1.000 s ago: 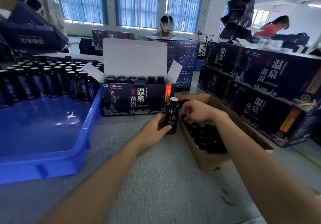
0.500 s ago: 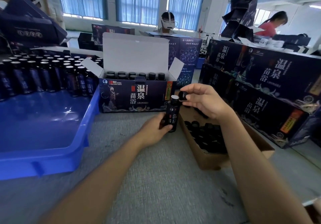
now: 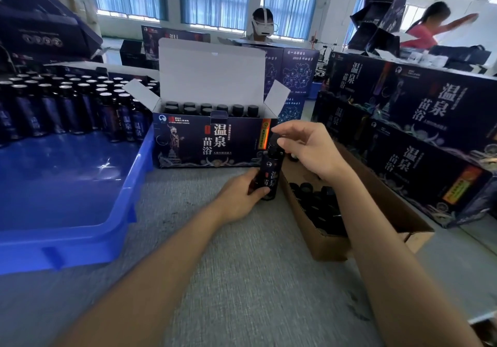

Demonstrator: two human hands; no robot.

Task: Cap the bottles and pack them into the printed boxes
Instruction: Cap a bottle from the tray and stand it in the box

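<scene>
A dark labelled bottle [image 3: 271, 174] stands upright on the grey table, and my left hand [image 3: 242, 196] grips its lower half. My right hand [image 3: 306, 147] is over the bottle's top, thumb and fingers pinching the black cap [image 3: 273, 142] on its neck. Just behind stands the open printed box [image 3: 209, 142], white lid up, with several capped bottles [image 3: 212, 110] inside. To the right, a brown cardboard box [image 3: 322, 239] holds loose black caps [image 3: 317, 206].
A blue plastic tray [image 3: 80, 212] at left carries several uncapped bottles [image 3: 67, 104] along its far side. Closed printed boxes [image 3: 419, 131] are stacked at right. Two people work at tables behind. The grey table [image 3: 228, 279] extends toward me.
My right hand took a cap from the cardboard box, lifted it and brought it down onto the bottle's neck. My left hand kept hold of the bottle.
</scene>
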